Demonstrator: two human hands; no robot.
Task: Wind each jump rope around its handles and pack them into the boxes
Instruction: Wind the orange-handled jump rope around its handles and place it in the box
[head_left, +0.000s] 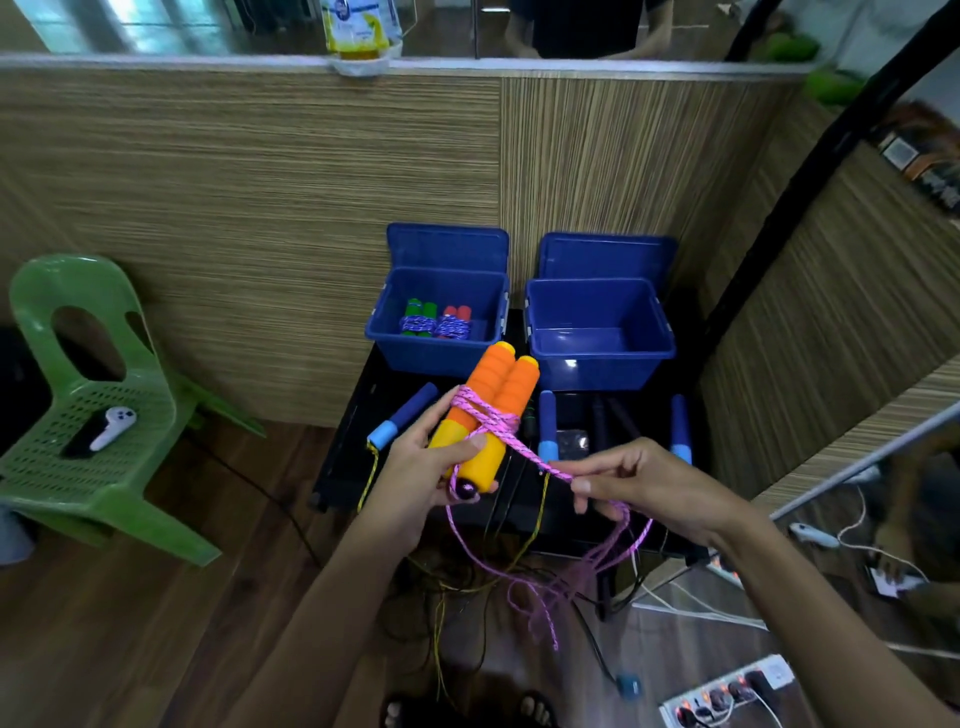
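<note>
Our left hand (415, 467) grips the pair of orange handles (493, 405) side by side, tilted up over the black surface (353, 415) just in front of the left blue box (436, 317). A few turns of pink rope (488, 421) cross their middle. Our right hand (644, 483) pinches that rope just to the right of the handles; the slack hangs toward the floor. The right blue box (597, 332) sits open beside the left one.

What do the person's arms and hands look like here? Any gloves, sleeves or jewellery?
Both are bare. The left hand and right hand wear no gloves, and no rings or bracelets show. No watch or band is on either wrist, and no sleeve reaches either forearm as far as the picture shows them. The fingernails look short and unpainted.
</note>
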